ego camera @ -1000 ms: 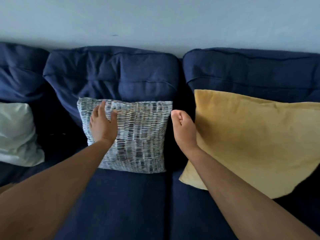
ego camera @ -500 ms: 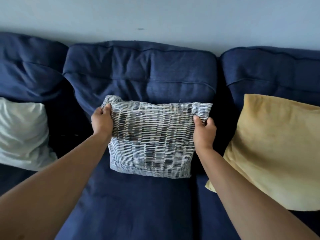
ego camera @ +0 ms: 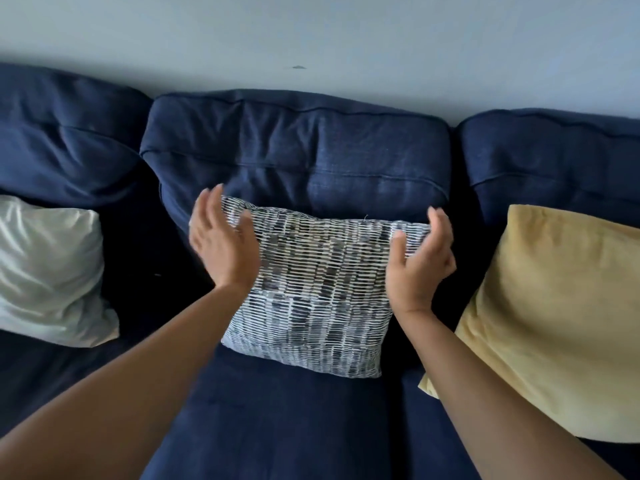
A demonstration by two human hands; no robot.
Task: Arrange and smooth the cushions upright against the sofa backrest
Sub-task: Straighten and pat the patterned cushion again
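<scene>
Patterned cushion (ego camera: 311,292) w/ blue-grey & white dashes stands upright on the seat, leaning vs the middle navy backrest cushion (ego camera: 298,150) of the sofa. Left hand (ego camera: 221,247) at its upper left corner, fingers spread & apart, blurred, so can't tell if it touches the fabric. Right hand (ego camera: 419,265) at upper right corner, fingers loosely curled, thumb on the front near the top edge, not clamped. Yellow cushion (ego camera: 554,313) leans just to the right; pale silvery cushion (ego camera: 48,271) well apart at left

Navy sofa (ego camera: 277,427) carries white (ego camera: 48,271), patterned (ego camera: 318,299) and yellow (ego camera: 554,323) cushions.
</scene>
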